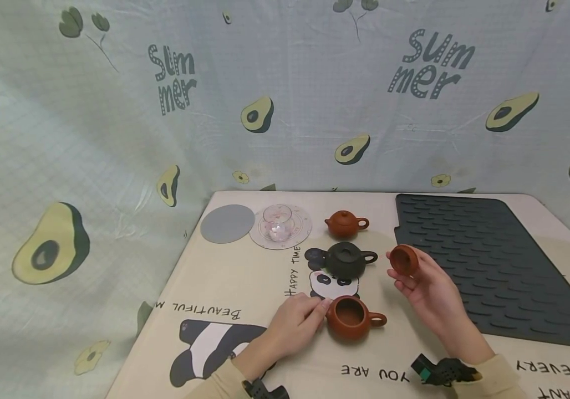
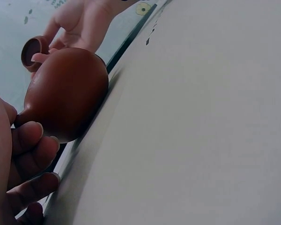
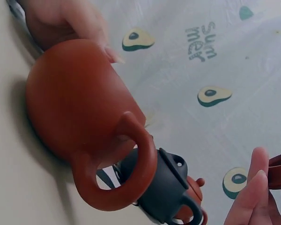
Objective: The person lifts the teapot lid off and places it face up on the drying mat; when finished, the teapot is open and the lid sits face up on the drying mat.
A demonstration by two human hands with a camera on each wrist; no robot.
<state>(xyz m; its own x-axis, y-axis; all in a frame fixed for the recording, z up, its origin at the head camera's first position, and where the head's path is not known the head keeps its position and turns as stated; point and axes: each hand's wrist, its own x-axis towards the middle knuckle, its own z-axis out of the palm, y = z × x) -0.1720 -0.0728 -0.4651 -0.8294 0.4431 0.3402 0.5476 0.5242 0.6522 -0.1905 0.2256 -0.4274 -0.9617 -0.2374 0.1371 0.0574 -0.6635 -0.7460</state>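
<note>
A reddish-brown clay teapot (image 1: pixel 349 324) stands lidless on the table, its round mouth facing up and its loop handle pointing right. My left hand (image 1: pixel 295 326) pinches its short spout (image 2: pixel 23 117) between thumb and index finger, the other fingers loosely curled below. To the right of the pot, my right hand (image 1: pixel 432 293) holds a small round reddish-brown lid (image 1: pixel 404 260) above the table, hollow underside showing. Thumb and fingertips grip the lid at its edge. Behind the open pot sits a dark teapot (image 1: pixel 346 260) with its lid on.
A smaller reddish-brown teapot (image 1: pixel 344 224) stands farther back. At the back left, a clear glass cup (image 1: pixel 278 221) rests on a patterned round mat (image 1: pixel 302 224) beside a grey disc (image 1: pixel 227 224). A dark ridged mat (image 1: pixel 489 266) covers the table's right side.
</note>
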